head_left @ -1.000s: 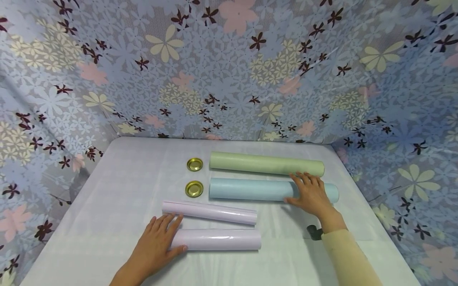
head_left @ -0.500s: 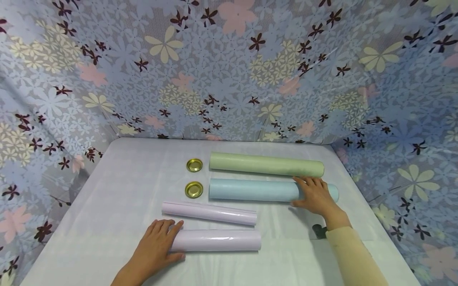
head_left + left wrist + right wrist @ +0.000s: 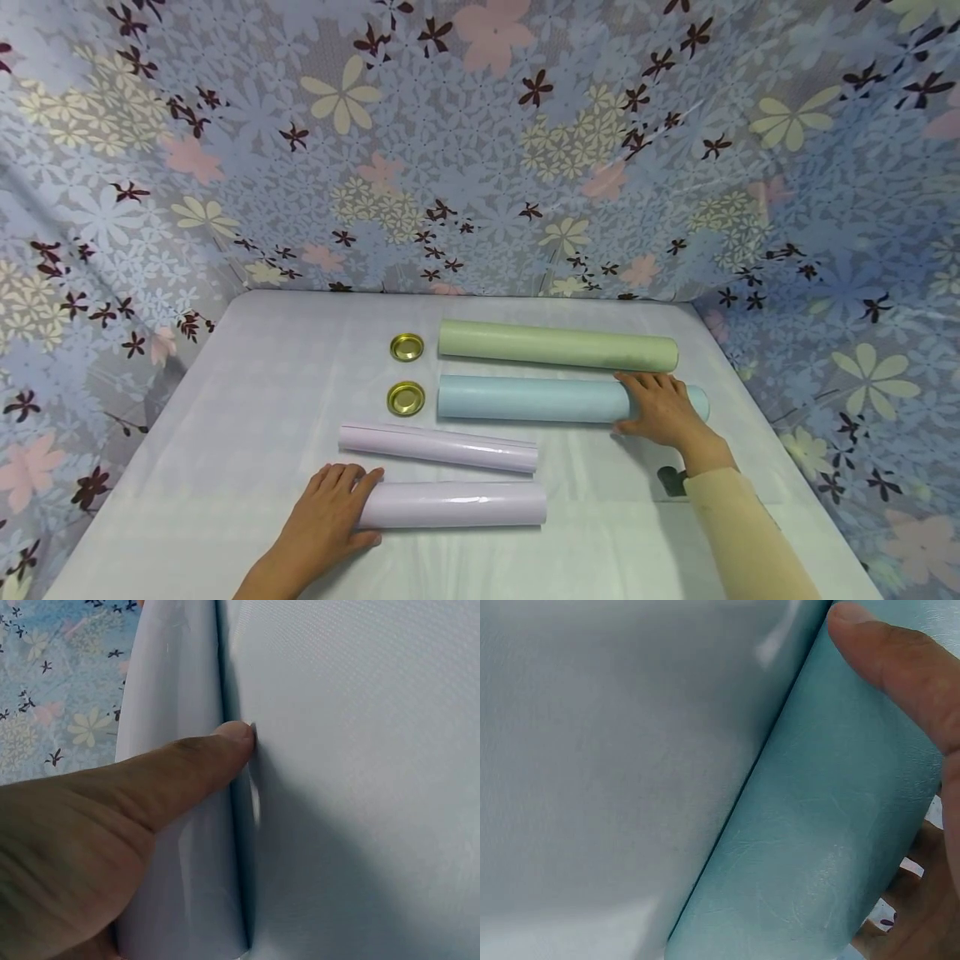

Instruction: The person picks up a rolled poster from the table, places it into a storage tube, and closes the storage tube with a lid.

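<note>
At the front of the table, my left hand (image 3: pixel 322 517) grips the left end of a glossy lavender roll of sheet material (image 3: pixel 465 505). Its thumb (image 3: pixel 202 761) crosses the roll to the near side, as the left wrist view shows. My right hand (image 3: pixel 663 408) holds a light blue roll (image 3: pixel 532 399) near its right end. In the right wrist view the thumb lies on one side of this blue roll (image 3: pixel 802 817) and the fingers go round the other. Both rolls lie on the table.
A thinner lavender roll (image 3: pixel 442 447) lies just beyond the gripped one. A pale green roll (image 3: pixel 555 345) is behind the blue roll. Two small gold dishes (image 3: pixel 407 347) sit left of these rolls on the white-covered table (image 3: pixel 285 358). Floral cloth (image 3: pixel 480 167) hangs around.
My right hand has slid slightly right and nearer, its fingers drawing in round the blue roll. The left hand's fingers have drawn back off the thin roll's side and settled round the thicker lavender roll.
</note>
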`<state>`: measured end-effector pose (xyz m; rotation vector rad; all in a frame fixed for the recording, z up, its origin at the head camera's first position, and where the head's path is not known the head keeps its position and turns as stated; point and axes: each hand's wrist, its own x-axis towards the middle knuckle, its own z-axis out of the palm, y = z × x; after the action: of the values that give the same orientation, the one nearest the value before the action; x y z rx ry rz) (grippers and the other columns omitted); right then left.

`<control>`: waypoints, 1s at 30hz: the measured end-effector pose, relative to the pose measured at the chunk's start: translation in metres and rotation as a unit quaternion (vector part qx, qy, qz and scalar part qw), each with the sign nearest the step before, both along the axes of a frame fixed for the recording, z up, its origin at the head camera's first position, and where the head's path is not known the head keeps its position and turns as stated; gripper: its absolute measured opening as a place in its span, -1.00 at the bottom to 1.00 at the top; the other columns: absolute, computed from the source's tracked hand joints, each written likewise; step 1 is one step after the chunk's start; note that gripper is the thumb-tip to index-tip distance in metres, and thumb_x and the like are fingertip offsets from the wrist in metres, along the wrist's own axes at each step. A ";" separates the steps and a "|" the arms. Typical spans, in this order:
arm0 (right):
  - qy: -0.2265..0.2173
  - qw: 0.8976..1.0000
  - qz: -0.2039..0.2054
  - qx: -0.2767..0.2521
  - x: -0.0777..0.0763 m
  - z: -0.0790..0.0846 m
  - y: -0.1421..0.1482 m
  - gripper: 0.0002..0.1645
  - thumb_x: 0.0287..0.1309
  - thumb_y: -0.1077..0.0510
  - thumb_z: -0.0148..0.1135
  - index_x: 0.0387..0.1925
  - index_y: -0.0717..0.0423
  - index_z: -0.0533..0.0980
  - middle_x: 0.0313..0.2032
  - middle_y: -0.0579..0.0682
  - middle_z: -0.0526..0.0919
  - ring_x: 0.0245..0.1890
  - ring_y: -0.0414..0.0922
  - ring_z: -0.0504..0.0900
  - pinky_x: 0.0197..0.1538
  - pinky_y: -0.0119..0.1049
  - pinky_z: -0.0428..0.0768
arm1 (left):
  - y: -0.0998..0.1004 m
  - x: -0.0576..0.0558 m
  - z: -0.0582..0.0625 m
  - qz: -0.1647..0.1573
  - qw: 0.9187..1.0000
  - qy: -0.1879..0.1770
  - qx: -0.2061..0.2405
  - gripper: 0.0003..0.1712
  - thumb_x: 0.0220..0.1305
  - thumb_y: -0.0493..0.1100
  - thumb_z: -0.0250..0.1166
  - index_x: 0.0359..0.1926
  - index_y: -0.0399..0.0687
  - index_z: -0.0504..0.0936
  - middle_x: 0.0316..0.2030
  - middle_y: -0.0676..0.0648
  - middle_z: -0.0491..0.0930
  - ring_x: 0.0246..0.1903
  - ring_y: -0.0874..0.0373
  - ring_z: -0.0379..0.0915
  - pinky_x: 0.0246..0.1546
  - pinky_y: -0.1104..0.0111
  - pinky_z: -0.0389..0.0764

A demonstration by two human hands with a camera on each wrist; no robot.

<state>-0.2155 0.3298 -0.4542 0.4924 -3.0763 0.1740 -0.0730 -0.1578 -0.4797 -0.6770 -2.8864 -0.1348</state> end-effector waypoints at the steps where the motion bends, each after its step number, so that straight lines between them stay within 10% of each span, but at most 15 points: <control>1: -0.001 1.000 0.000 0.000 0.000 -0.001 0.000 0.05 -0.22 -0.16 0.49 0.31 0.09 0.27 0.24 0.28 0.36 0.22 0.36 0.24 0.17 0.35 0.17 | 0.000 0.000 0.000 0.001 1.000 0.000 0.000 -0.11 -0.26 0.23 0.51 0.12 -0.03 0.46 -0.13 -0.02 0.48 -0.03 0.01 0.40 0.13 0.05 0.40; 30: 0.005 1.000 -0.007 0.004 -0.008 -0.013 0.000 0.00 -0.21 -0.08 0.51 0.28 0.07 0.26 0.19 0.28 0.38 0.21 0.34 0.25 0.19 0.32 0.17 | 0.004 -0.001 -0.001 0.006 1.000 -0.010 -0.015 -0.18 -0.24 0.20 0.51 0.07 0.00 0.47 -0.26 0.03 0.48 -0.18 0.11 0.37 -0.06 0.17 0.47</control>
<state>-0.2238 0.3298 -0.4668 0.4717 -3.0713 0.1591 -0.0741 -0.1540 -0.4809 -0.6663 -2.9161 -0.0966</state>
